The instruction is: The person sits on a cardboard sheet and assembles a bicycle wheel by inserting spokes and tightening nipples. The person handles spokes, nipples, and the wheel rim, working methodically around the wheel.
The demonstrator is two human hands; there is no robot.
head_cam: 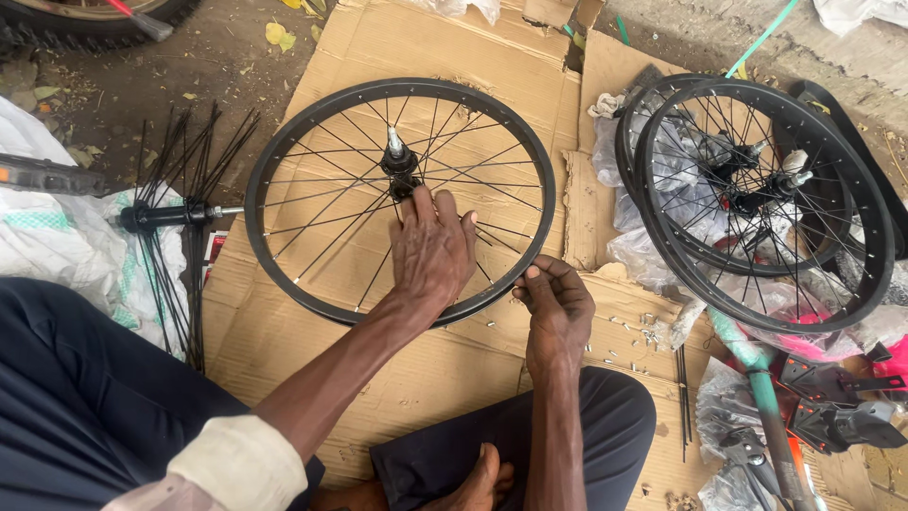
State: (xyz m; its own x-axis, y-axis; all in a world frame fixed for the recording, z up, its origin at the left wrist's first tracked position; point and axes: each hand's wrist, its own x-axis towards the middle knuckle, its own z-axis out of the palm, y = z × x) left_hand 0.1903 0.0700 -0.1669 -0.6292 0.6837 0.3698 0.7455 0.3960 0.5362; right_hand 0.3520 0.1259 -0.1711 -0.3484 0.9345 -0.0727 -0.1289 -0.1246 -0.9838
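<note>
Under my left hand (pixel 432 248) lies a black bicycle wheel (pixel 284 161), flat on sheets of brown cardboard (pixel 284 331) spread over the dirt ground (pixel 189 76). Its near rim runs just beneath my wrist, and the far rim leaves a strip of bare cardboard beyond it. I see open cardboard toward me from both hands, down to my crossed legs and bare foot (pixel 478 483). My left hand rests palm down across the spokes, fingers spread apart and pointing away from me, the tips just short of the hub (pixel 399 166) with its upright axle. My right hand (pixel 558 308) sits at the rim's near right edge, fingers curled together and pinched onto the rim; whether it also grips a spoke I cannot tell. Right of that hand, small silver nipples (pixel 643 331) lie scattered on the cardboard, close by. Farther right, well apart, stacked spoked wheels (pixel 766 203) rest on clear plastic wrapping. Left of my left hand, a loose hub bristling with unlaced spokes (pixel 175 216) lies beside a white sack (pixel 38 227).
</note>
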